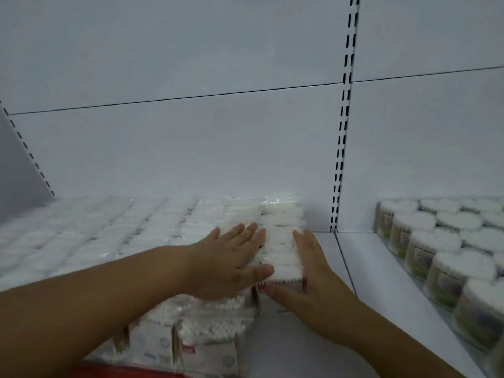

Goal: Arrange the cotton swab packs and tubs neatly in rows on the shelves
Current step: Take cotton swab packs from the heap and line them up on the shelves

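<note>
Left hand (234, 257) lies flat, palm down, on the soft white tops of the packs (109, 236), fingers straight and together, thumb touching the near edge of the end pack (282, 255). I grip nothing with it; it only presses. My right hand (313, 271) is open too, its straight fingers laid along the right side of that end pack and the thumb crossing in front of its lower edge, so the pack sits between my two hands.

That pack is a rectangular block in thin, glossy clear film, its top a bumpy mat of cotton tips with a line of stick ends showing at the near edge. It heads the rightmost column of packs, which fill the white shelf (354, 268) in close rows to the back panel. Nearer me, more packs (207, 331) show round cotton heads through crinkled plastic and a small red label.

Past the slotted upright (341, 159), well apart on the right, clear tubs (436, 241) stand in rows, heart-shaped, topped white, with green and purple labels.
</note>
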`<action>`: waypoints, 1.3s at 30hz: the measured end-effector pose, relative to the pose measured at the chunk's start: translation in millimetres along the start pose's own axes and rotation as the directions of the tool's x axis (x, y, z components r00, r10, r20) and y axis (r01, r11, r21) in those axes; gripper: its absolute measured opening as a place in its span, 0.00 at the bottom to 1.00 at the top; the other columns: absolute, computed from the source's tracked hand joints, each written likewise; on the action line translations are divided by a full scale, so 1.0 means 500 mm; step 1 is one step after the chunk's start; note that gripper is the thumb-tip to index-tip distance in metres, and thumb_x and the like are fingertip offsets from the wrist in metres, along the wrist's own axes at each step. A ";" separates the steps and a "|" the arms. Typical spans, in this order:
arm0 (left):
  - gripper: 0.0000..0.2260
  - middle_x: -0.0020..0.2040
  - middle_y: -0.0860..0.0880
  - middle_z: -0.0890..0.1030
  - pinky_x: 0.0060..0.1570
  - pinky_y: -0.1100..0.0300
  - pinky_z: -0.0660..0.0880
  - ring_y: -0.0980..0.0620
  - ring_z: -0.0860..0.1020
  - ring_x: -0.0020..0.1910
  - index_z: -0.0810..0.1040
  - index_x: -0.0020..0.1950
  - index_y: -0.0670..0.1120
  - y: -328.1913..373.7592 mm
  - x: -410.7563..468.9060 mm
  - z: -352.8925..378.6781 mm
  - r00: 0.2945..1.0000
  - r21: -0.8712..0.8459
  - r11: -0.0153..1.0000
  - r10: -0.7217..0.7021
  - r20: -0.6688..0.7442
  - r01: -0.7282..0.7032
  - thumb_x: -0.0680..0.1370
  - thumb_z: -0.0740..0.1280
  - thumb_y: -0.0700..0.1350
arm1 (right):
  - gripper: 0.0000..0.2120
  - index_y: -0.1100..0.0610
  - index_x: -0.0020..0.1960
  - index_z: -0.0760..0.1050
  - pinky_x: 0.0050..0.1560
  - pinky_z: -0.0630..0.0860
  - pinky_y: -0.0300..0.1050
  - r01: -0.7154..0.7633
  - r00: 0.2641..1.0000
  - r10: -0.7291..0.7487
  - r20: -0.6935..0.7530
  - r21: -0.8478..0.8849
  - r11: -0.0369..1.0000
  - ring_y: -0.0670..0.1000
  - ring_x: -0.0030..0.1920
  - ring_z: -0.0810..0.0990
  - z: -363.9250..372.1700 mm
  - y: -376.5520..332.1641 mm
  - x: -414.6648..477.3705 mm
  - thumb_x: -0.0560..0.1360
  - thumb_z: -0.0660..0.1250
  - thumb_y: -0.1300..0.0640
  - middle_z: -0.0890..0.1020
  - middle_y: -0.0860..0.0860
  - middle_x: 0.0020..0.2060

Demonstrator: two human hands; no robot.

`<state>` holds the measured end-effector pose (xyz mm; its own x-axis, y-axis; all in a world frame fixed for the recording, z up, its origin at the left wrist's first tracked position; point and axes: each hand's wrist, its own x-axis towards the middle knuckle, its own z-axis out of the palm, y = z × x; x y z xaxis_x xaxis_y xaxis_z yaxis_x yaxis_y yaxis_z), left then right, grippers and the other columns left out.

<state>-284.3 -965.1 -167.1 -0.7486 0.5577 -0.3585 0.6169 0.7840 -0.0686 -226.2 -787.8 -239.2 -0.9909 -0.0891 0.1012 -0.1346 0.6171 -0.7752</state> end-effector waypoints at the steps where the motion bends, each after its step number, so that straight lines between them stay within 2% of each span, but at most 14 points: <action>1: 0.33 0.78 0.54 0.34 0.76 0.50 0.37 0.56 0.35 0.76 0.32 0.77 0.52 0.001 -0.001 0.001 1.000 -0.010 1.000 0.001 -0.007 -0.001 0.79 0.43 0.65 | 0.53 0.45 0.77 0.35 0.63 0.48 0.27 -0.007 1.000 0.007 -0.009 0.032 0.999 0.31 0.68 0.41 -0.004 -0.004 -0.002 0.64 0.61 0.30 0.33 0.37 0.73; 4: 0.32 0.78 0.54 0.36 0.76 0.50 0.37 0.56 0.36 0.76 0.35 0.78 0.52 0.001 -0.007 -0.005 0.999 -0.044 0.999 0.008 -0.038 -0.010 0.80 0.43 0.63 | 0.49 0.41 0.76 0.40 0.65 0.51 0.27 -0.001 0.992 0.007 -0.124 0.051 0.999 0.31 0.69 0.41 -0.014 -0.018 -0.012 0.61 0.57 0.29 0.34 0.36 0.73; 8: 0.31 0.79 0.57 0.42 0.74 0.57 0.39 0.59 0.40 0.77 0.44 0.79 0.55 -0.024 -0.036 -0.017 0.988 -0.258 0.966 -0.004 -0.153 -0.036 0.79 0.44 0.65 | 0.40 0.36 0.75 0.48 0.75 0.55 0.53 0.047 0.932 -0.067 -0.355 -0.066 0.997 0.41 0.76 0.43 -0.013 -0.069 -0.028 0.67 0.53 0.24 0.38 0.37 0.76; 13: 0.28 0.79 0.59 0.53 0.74 0.56 0.41 0.60 0.45 0.77 0.53 0.79 0.55 -0.133 -0.169 0.013 0.917 -0.296 0.954 -0.068 -0.393 -0.056 0.80 0.47 0.63 | 0.29 0.41 0.73 0.61 0.75 0.54 0.56 0.154 0.864 -0.207 -0.459 -0.149 0.977 0.43 0.77 0.44 0.042 -0.239 -0.029 0.74 0.62 0.41 0.50 0.43 0.78; 15: 0.25 0.77 0.58 0.59 0.75 0.54 0.42 0.59 0.48 0.77 0.59 0.77 0.54 -0.202 -0.242 0.058 0.836 -0.305 0.951 -0.123 -0.534 -0.055 0.81 0.49 0.61 | 0.26 0.43 0.71 0.65 0.75 0.55 0.55 0.208 0.870 -0.254 -0.422 -0.153 0.966 0.44 0.77 0.47 0.125 -0.338 -0.018 0.74 0.62 0.43 0.54 0.44 0.77; 18: 0.24 0.74 0.55 0.68 0.74 0.57 0.43 0.57 0.55 0.77 0.69 0.73 0.51 -0.306 -0.353 0.152 0.616 -0.362 0.930 -0.251 -0.747 -0.060 0.81 0.51 0.59 | 0.23 0.44 0.71 0.66 0.74 0.52 0.48 0.304 0.896 -0.337 -0.289 -0.151 0.940 0.45 0.77 0.48 0.306 -0.475 0.005 0.76 0.64 0.46 0.56 0.44 0.77; 21: 0.25 0.72 0.59 0.65 0.69 0.70 0.46 0.62 0.58 0.73 0.65 0.75 0.51 -0.404 -0.458 0.257 0.438 -0.515 0.856 -0.450 -0.778 -0.036 0.79 0.55 0.56 | 0.22 0.44 0.71 0.66 0.75 0.46 0.46 0.348 0.908 -0.376 -0.183 -0.170 0.922 0.45 0.77 0.46 0.465 -0.557 0.017 0.77 0.63 0.46 0.55 0.44 0.77; 24: 0.19 0.59 0.73 0.63 0.58 0.83 0.54 0.78 0.61 0.58 0.62 0.66 0.65 -0.500 -0.540 0.340 0.358 -0.608 0.785 -0.538 -0.763 -0.117 0.78 0.61 0.51 | 0.23 0.44 0.72 0.62 0.75 0.37 0.45 0.322 0.933 -0.353 -0.069 -0.281 0.904 0.46 0.77 0.42 0.559 -0.584 0.023 0.78 0.61 0.44 0.51 0.45 0.77; 26: 0.22 0.52 0.78 0.64 0.50 0.83 0.60 0.83 0.63 0.53 0.62 0.57 0.71 -0.555 -0.570 0.372 0.366 -0.679 0.719 -0.598 -0.713 -0.148 0.77 0.67 0.46 | 0.26 0.44 0.74 0.59 0.74 0.36 0.47 0.284 0.946 -0.322 -0.031 -0.395 0.874 0.48 0.77 0.42 0.600 -0.592 0.031 0.78 0.60 0.42 0.50 0.46 0.78; 29: 0.25 0.49 0.78 0.67 0.49 0.79 0.64 0.86 0.63 0.49 0.62 0.54 0.70 -0.609 -0.571 0.392 0.421 -0.740 0.645 -0.627 -0.655 -0.190 0.75 0.71 0.43 | 0.30 0.45 0.75 0.56 0.74 0.37 0.52 0.231 0.955 -0.294 -0.041 -0.520 0.822 0.51 0.77 0.43 0.630 -0.601 0.059 0.77 0.60 0.40 0.49 0.48 0.78; 33: 0.28 0.63 0.65 0.69 0.56 0.73 0.67 0.73 0.68 0.56 0.64 0.61 0.65 -0.644 -0.523 0.386 0.492 -0.796 0.548 -0.635 -0.596 -0.257 0.74 0.73 0.40 | 0.31 0.44 0.76 0.54 0.74 0.38 0.55 0.234 0.942 -0.333 -0.037 -0.639 0.733 0.51 0.78 0.44 0.625 -0.604 0.108 0.77 0.61 0.42 0.49 0.48 0.78; 35: 0.28 0.56 0.69 0.73 0.49 0.79 0.68 0.77 0.71 0.51 0.66 0.57 0.63 -0.652 -0.496 0.369 0.494 -0.797 0.512 -0.628 -0.601 -0.319 0.70 0.73 0.36 | 0.29 0.43 0.76 0.55 0.74 0.38 0.57 0.262 0.941 -0.337 0.018 -0.668 0.697 0.50 0.78 0.46 0.618 -0.599 0.130 0.78 0.60 0.43 0.52 0.46 0.78; 37: 0.28 0.48 0.72 0.72 0.42 0.83 0.67 0.82 0.70 0.46 0.64 0.52 0.63 -0.661 -0.470 0.352 0.500 -0.798 0.487 -0.623 -0.602 -0.355 0.68 0.73 0.35 | 0.27 0.43 0.75 0.58 0.75 0.41 0.55 0.289 0.939 -0.340 0.059 -0.671 0.683 0.49 0.77 0.52 0.620 -0.591 0.150 0.78 0.60 0.44 0.58 0.45 0.76; 39: 0.29 0.48 0.71 0.73 0.41 0.83 0.66 0.81 0.71 0.46 0.64 0.54 0.64 -0.676 -0.450 0.353 0.528 -0.818 0.462 -0.626 -0.575 -0.344 0.69 0.73 0.35 | 0.25 0.44 0.71 0.68 0.74 0.53 0.53 0.303 0.934 -0.350 0.065 -0.661 0.686 0.51 0.71 0.66 0.628 -0.579 0.162 0.75 0.66 0.46 0.69 0.47 0.70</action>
<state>-281.4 -1403.7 -227.3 -0.9204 -0.0397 0.3889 0.3434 0.3932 0.8529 -265.6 -1219.0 -202.1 -0.8782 -0.3502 0.3257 -0.3973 0.9134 -0.0892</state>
